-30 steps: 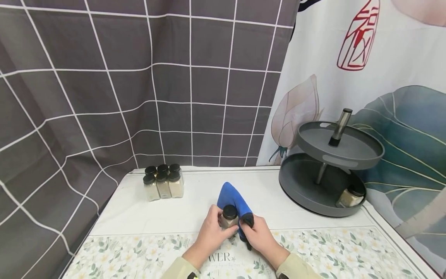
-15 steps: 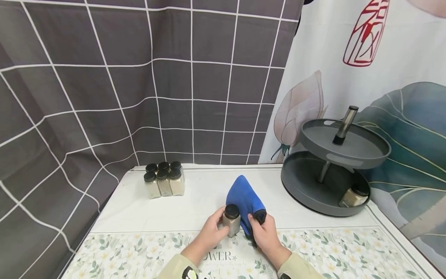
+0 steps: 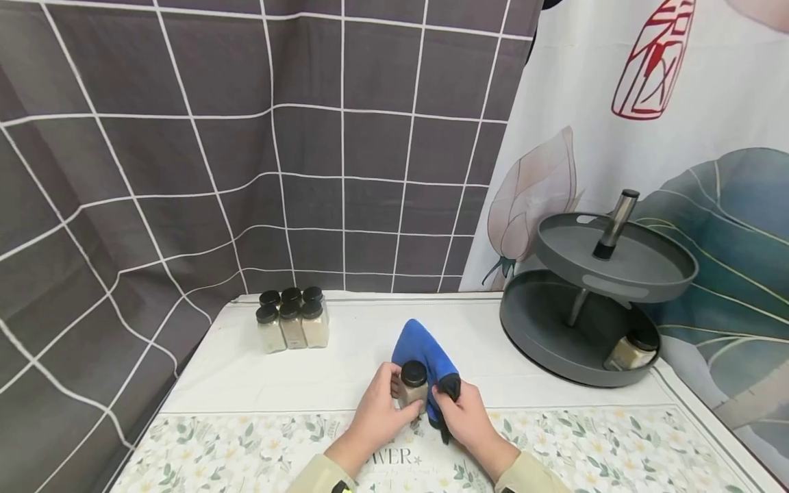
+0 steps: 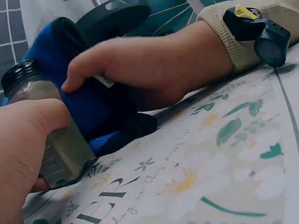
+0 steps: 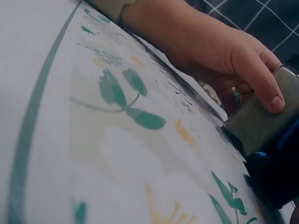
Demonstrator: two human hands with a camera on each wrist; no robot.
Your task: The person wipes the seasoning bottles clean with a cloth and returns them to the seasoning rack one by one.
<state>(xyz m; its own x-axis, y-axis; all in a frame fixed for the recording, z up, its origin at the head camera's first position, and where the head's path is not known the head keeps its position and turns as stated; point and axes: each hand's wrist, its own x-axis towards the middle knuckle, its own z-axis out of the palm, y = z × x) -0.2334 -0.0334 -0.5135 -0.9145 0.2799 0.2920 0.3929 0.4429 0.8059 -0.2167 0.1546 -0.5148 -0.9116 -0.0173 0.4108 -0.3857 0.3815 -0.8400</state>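
My left hand [image 3: 377, 411] grips a square clear spice jar [image 3: 411, 392] with a black lid and pale contents. In the left wrist view the thumb lies across the front of the jar [image 4: 65, 154], which leans slightly. My right hand [image 3: 464, 415] holds a blue cloth [image 3: 425, 349] with dark edging, bunched between thumb and fingers. The cloth stands up behind the jar and lies against its right side. From the right wrist, the left thumb shows pressed on the jar [image 5: 264, 121], while the dark cloth [image 5: 275, 172] covers part of it.
Several black-lidded jars [image 3: 292, 322] stand grouped at the back left of the table. A two-tier grey round tray [image 3: 530, 335] stands at the right, with one tilted jar [image 3: 631, 350] on its lower tier. A floral mat [image 3: 246, 452] covers the front of the table.
The cloth and right hand swung away to the right half a second ago, uncovering the jar's side, and are back against it now. The left hand keeps its hold on the jar.
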